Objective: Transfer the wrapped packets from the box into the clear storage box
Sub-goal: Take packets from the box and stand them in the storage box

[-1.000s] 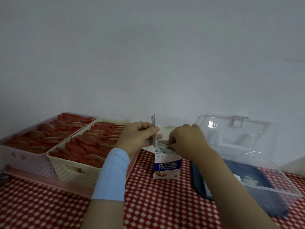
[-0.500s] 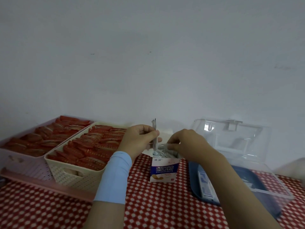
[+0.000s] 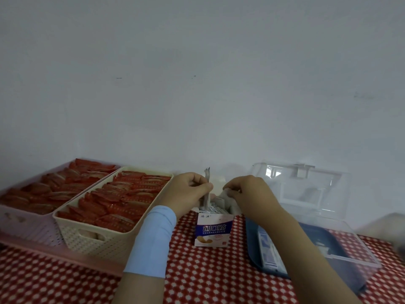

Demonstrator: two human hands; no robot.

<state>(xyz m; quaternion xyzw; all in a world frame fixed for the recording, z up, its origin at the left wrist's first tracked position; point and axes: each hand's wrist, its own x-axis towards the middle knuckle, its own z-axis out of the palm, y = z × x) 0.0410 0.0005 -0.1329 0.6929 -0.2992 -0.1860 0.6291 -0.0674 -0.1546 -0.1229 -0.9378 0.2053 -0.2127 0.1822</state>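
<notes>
One wrapped packet (image 3: 207,173) stands pinched in your left hand (image 3: 188,191), half out of the box (image 3: 212,231), whose open top your right hand (image 3: 247,191) grips; lift straight up, then cross to the clear storage box (image 3: 350,261).

A plain pale wall (image 3: 197,73) is filling the upper frame, meeting a red-and-white checked surface (image 3: 208,270) along the bottom.

The tablecloth (image 3: 208,273) was red with white dots. The box (image 3: 212,232) was white with a blue band, the wrapped packets (image 3: 213,209) white and blue. A cream basket (image 3: 92,239) and a pink basket (image 3: 26,226) held orange-red sachets (image 3: 122,200). The sleeve (image 3: 153,238) was pale blue, the clear storage box (image 3: 328,194) dark blue at its base.
</notes>
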